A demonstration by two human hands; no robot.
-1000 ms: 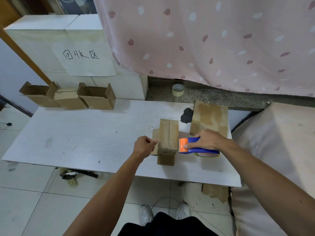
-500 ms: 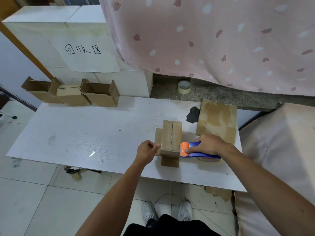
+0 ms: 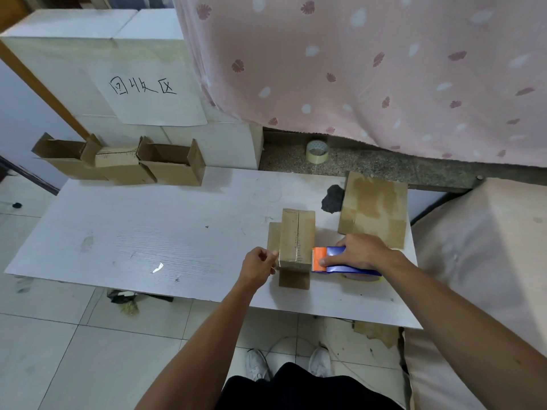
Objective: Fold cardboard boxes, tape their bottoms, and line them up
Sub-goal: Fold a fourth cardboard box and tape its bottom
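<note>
A small cardboard box (image 3: 297, 238) stands bottom-up on the white table (image 3: 148, 241), its seam running away from me and its flaps spread on the table. My right hand (image 3: 362, 251) grips a blue and orange tape dispenser (image 3: 328, 260) pressed against the box's near right edge. My left hand (image 3: 259, 266) pinches the end of clear tape at the box's near left corner. Three folded boxes (image 3: 121, 161) stand in a row at the table's far left. A flat cardboard blank (image 3: 374, 208) lies at the right.
A roll of tape (image 3: 317, 151) sits on the stone ledge behind the table. White cartons with a paper sign (image 3: 148, 90) stand at the back left. A pink curtain (image 3: 370, 69) hangs behind. A padded surface (image 3: 485, 261) borders the table's right side.
The view has tilted slightly. My hands stay at the box, with the dispenser still at its right edge and my left fingers now pinching at the left corner.
</note>
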